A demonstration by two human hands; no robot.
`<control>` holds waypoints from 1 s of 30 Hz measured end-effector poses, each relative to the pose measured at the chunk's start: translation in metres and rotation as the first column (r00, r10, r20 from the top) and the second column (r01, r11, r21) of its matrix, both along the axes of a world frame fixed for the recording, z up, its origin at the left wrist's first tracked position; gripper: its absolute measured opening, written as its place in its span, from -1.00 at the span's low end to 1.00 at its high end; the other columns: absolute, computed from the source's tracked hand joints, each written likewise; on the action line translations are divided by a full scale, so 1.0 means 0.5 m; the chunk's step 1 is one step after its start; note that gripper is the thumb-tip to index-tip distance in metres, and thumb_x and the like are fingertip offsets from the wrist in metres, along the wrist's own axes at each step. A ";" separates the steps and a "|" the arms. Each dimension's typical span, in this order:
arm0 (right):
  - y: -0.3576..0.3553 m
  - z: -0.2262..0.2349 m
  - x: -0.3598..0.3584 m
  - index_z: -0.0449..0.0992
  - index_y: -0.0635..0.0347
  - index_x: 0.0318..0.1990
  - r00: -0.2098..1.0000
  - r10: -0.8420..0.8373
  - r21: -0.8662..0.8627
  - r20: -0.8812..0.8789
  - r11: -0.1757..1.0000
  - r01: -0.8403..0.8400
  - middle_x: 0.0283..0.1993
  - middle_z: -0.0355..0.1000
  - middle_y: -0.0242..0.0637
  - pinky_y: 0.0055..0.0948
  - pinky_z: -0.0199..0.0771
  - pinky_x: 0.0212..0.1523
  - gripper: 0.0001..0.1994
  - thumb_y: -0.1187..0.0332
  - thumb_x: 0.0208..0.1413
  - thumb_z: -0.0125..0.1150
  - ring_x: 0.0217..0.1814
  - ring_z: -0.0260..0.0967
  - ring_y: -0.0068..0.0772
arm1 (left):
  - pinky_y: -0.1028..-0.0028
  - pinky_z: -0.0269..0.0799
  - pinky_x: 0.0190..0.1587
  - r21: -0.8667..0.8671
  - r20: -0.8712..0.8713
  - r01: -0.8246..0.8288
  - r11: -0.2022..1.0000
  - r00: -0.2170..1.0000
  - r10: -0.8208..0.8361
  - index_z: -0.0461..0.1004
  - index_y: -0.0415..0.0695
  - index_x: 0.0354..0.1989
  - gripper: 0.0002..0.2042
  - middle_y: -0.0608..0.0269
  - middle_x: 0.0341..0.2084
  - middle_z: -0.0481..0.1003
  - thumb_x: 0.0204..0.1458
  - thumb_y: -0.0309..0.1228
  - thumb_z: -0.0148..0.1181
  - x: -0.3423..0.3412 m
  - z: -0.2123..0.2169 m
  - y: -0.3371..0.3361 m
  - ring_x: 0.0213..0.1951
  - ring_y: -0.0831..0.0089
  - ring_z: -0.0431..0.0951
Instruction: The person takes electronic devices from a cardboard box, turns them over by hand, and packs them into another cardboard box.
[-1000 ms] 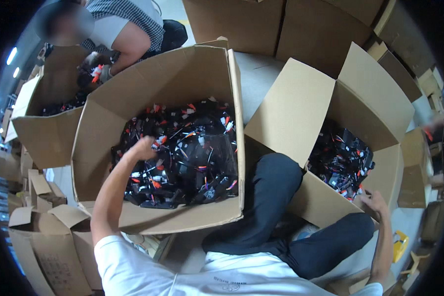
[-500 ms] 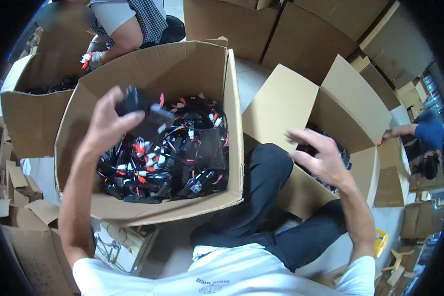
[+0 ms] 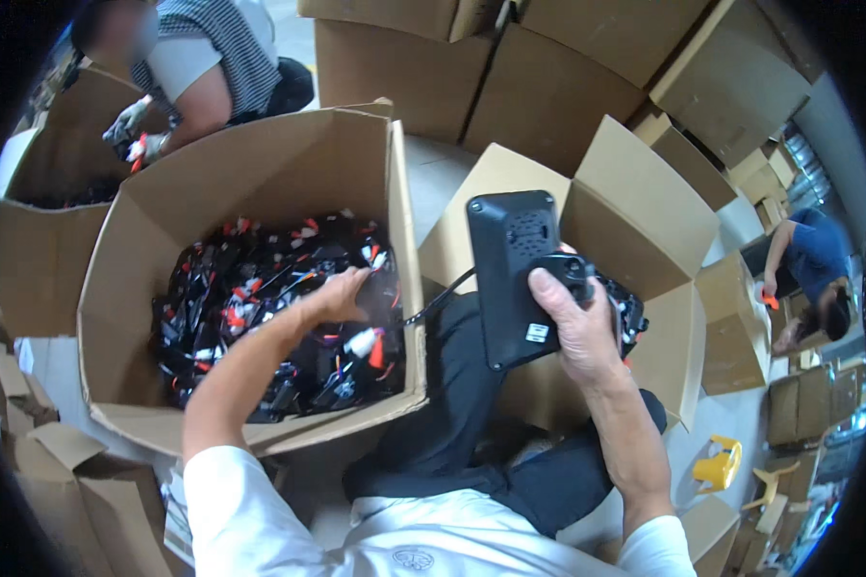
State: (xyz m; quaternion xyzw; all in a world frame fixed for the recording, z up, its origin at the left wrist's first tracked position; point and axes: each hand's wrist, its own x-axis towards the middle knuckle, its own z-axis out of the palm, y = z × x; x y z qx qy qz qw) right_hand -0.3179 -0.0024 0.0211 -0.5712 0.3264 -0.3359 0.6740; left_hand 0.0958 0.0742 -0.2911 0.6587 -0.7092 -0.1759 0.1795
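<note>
My right hand (image 3: 577, 322) is closed on a flat black electronic unit (image 3: 505, 260), thumb pressed on the rounded block on its back. The unit has corner screws, a slotted grille and a small white label. From its left side a black cable (image 3: 443, 296) runs over the rim of a large cardboard box (image 3: 250, 165). White and red plugs (image 3: 366, 343) hang just inside that rim. Above the box's contents, my left hand (image 3: 340, 296) has its fingers stretched out and apart, with nothing seen in it. Black units with coloured wires (image 3: 279, 274) fill the box's lower part.
To the right stands a second open carton (image 3: 635, 216) with black units (image 3: 628, 313) inside, partly behind my right hand. A co-worker with gloved hands (image 3: 140, 135) handles parts at upper left. Another person (image 3: 818, 264) is at far right, beyond a yellow stool (image 3: 717, 464).
Half a second ago my left hand held a black unit over the box and my right hand was empty. Now my right hand holds one, and my left reaches lower and farther right.
</note>
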 end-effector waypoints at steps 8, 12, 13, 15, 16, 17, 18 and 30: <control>-0.118 0.112 -0.166 0.67 0.26 0.30 0.830 -0.443 0.113 0.339 0.895 0.432 0.00 0.73 -0.30 -0.36 0.80 -0.08 -0.58 0.13 0.55 0.54 -0.17 0.70 -0.48 | 0.23 0.61 0.25 0.189 -0.524 -0.319 0.929 0.767 0.370 0.61 -0.39 0.24 -0.42 0.04 0.02 0.72 0.21 -0.24 0.66 -0.104 0.408 0.004 0.06 0.25 0.71; -0.067 0.084 -0.103 0.65 0.36 0.33 0.999 -0.027 -0.164 -0.042 0.986 0.020 0.04 0.74 -0.30 -0.38 0.73 -0.23 -0.47 0.10 0.49 0.60 -0.19 0.66 -0.57 | 0.39 0.64 0.30 0.046 -0.671 -0.359 0.932 0.680 0.295 0.54 -0.46 0.43 -0.54 0.13 0.16 0.74 0.50 -0.42 0.41 -0.170 0.676 0.115 0.15 0.47 0.72; -0.019 0.102 -0.065 0.54 0.40 0.50 0.993 0.104 -0.238 -0.049 0.965 -0.113 0.12 0.71 -0.29 -0.40 0.73 0.00 -0.34 0.09 0.51 0.59 0.02 0.63 -0.58 | 0.42 0.65 0.28 0.080 -0.789 -0.369 0.926 0.544 0.285 0.54 -0.44 0.44 -0.57 0.16 0.13 0.75 0.55 -0.42 0.34 -0.209 0.707 0.123 0.12 0.50 0.73; -0.004 0.068 -0.036 0.25 0.46 0.73 0.956 0.293 -0.337 0.002 0.900 -0.275 0.26 0.67 -0.20 -0.40 0.58 0.39 -0.12 0.04 0.55 0.53 0.30 0.58 -0.48 | 0.44 0.65 0.27 0.184 -0.901 -0.296 0.937 0.331 0.281 0.58 -0.42 0.43 -0.63 0.17 0.14 0.76 0.59 -0.45 0.26 -0.290 0.785 0.126 0.11 0.53 0.74; 0.024 0.075 -0.017 0.24 0.42 0.74 0.916 0.357 -0.234 0.183 0.921 -0.312 0.31 0.66 -0.20 -0.40 0.60 0.39 -0.11 0.00 0.56 0.51 0.30 0.58 -0.50 | 0.42 0.69 0.24 0.007 -0.832 -0.299 0.954 0.527 0.171 0.64 -0.37 0.38 -0.64 0.17 0.16 0.77 0.65 -0.34 0.19 -0.326 0.790 0.122 0.10 0.52 0.76; 0.035 0.085 -0.024 0.24 0.42 0.74 0.915 0.353 -0.240 0.193 0.922 -0.304 0.31 0.66 -0.20 -0.40 0.60 0.39 -0.11 0.00 0.56 0.51 0.30 0.58 -0.50 | 0.36 0.70 0.27 -0.066 -0.736 -0.277 0.959 0.662 0.141 0.67 -0.35 0.34 -0.53 0.14 0.19 0.77 0.72 -0.13 0.08 -0.334 0.785 0.123 0.13 0.47 0.77; 0.047 0.092 -0.038 0.25 0.40 0.74 0.906 0.357 -0.209 0.226 0.927 -0.313 0.32 0.66 -0.21 -0.39 0.60 0.40 -0.11 -0.02 0.56 0.50 0.32 0.58 -0.50 | 0.40 0.66 0.24 0.063 -0.755 -0.305 0.950 0.608 0.245 0.65 -0.35 0.37 -0.48 0.15 0.14 0.78 0.75 -0.08 0.01 -0.342 0.779 0.126 0.12 0.51 0.73; -0.001 0.048 -0.362 0.06 0.45 0.82 0.895 0.112 -0.272 0.431 0.962 0.010 0.60 0.46 -0.01 -0.31 0.43 0.62 -0.06 0.16 0.58 0.50 0.59 0.43 -0.36 | 0.10 0.56 0.47 -0.113 -0.982 -0.290 0.950 0.176 -0.063 0.22 -0.26 0.66 -0.19 0.01 0.42 0.53 0.42 -0.20 0.56 -0.873 0.714 0.082 0.38 0.21 0.61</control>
